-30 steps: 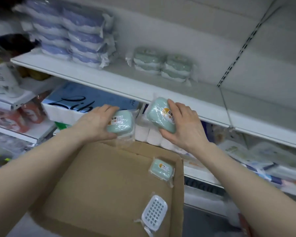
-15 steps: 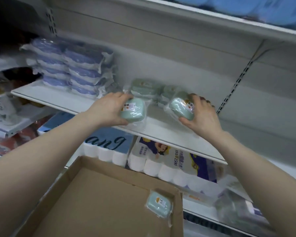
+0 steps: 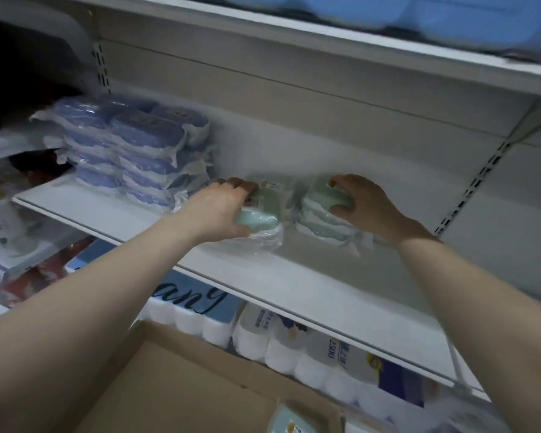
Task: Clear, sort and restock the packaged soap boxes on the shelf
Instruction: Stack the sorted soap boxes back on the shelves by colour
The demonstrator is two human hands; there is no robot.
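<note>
**Centre of frame.** My left hand grips a wrapped green soap box, with the fingers curled over its far edge. Its loose film reaches the white shelf, but I cannot tell whether the box itself is set down.

**Just right of centre.** My right hand curls round a second green soap box, thumb on the near side. This box lies on top of a green stack on the same shelf.

**Upper left.** Blue soap boxes are piled in columns towards the back panel.

**Beneath the shelf.** Toilet-roll packs.

**Bottom of frame.** An open cardboard carton holds a third green box at the lower edge.
</note>
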